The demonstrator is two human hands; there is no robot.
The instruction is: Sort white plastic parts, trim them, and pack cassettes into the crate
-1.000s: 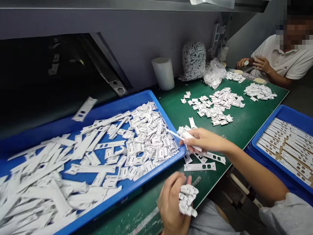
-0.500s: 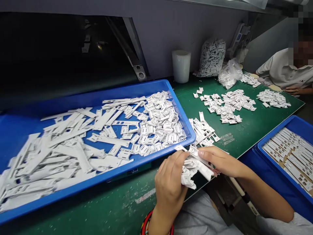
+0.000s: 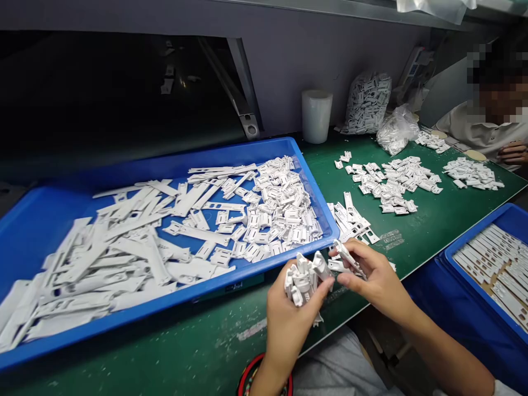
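Observation:
A bunch of short white plastic parts (image 3: 303, 280) fills my left hand (image 3: 284, 313), its fingers and thumb wrapped round them near the table's front edge. My right hand (image 3: 373, 278) pinches one longer white plastic strip (image 3: 348, 257) between thumb and fingers, just right of the bunch and apart from it. Close beyond the hands, a small pile of long slotted white strips (image 3: 350, 220) lies on the green table (image 3: 416, 236). The big blue tray (image 3: 264, 263) on the left holds long white strips (image 3: 136, 247) and, at its right end, many short white parts (image 3: 284, 203).
Heaps of short white parts (image 3: 402, 181) lie farther back. A white roll (image 3: 317, 115) and a clear bag of parts (image 3: 367, 104) stand against the wall. At right, a second blue tray (image 3: 457, 247) holds long strips. Another person (image 3: 474, 129) sits at the table's far end.
My hands have moved apart. The right now holds a strip away from the bunch, while my left has turned so its thumb and the bunch face the camera. The view has shifted slightly.

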